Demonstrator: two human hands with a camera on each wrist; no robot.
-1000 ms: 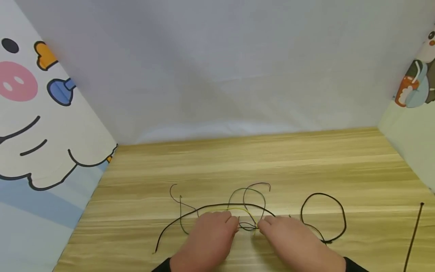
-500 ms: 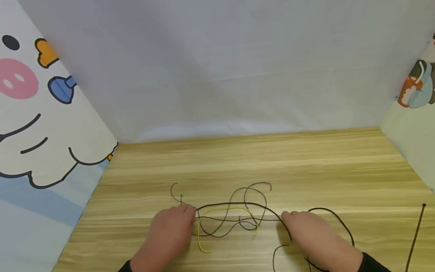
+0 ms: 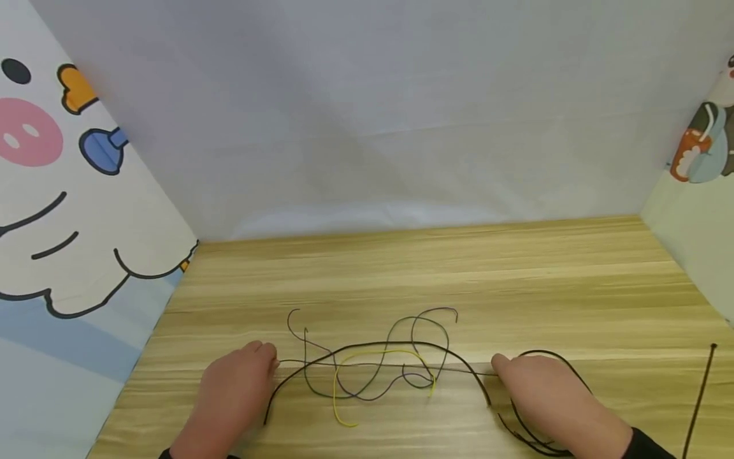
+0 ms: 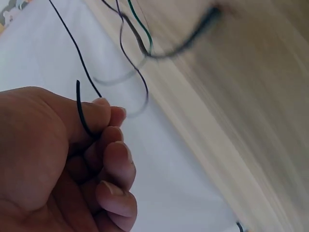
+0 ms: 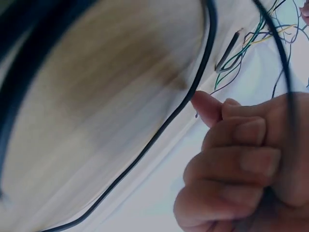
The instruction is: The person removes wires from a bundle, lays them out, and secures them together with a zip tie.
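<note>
My left hand (image 3: 229, 389) pinches one end of a thin dark wire (image 3: 464, 371), which runs nearly straight across to my right hand (image 3: 550, 395). In the left wrist view a short tip of this wire (image 4: 79, 106) pokes out past the thumb. My right hand pinches the other end between thumb and forefinger, its other fingers curled in. Below the stretched wire lie a thicker black cable (image 3: 395, 342) in an arch, a yellow wire (image 3: 334, 398), a green wire (image 3: 388, 338) and a purple wire (image 3: 438, 308), loosely crossing. A black cable loop (image 3: 559, 354) lies around my right hand.
The wooden tabletop (image 3: 459, 268) meets a white cloth backdrop (image 3: 373, 127) behind. At the far right lies a thin dark straight strand (image 3: 701, 395). Printed cartoon panels (image 3: 86, 255) stand at both sides.
From close together, my hands have moved far apart, the left one to the left and the right one rightward, drawing the thin wire straight. The black loop has shifted nearer the front.
</note>
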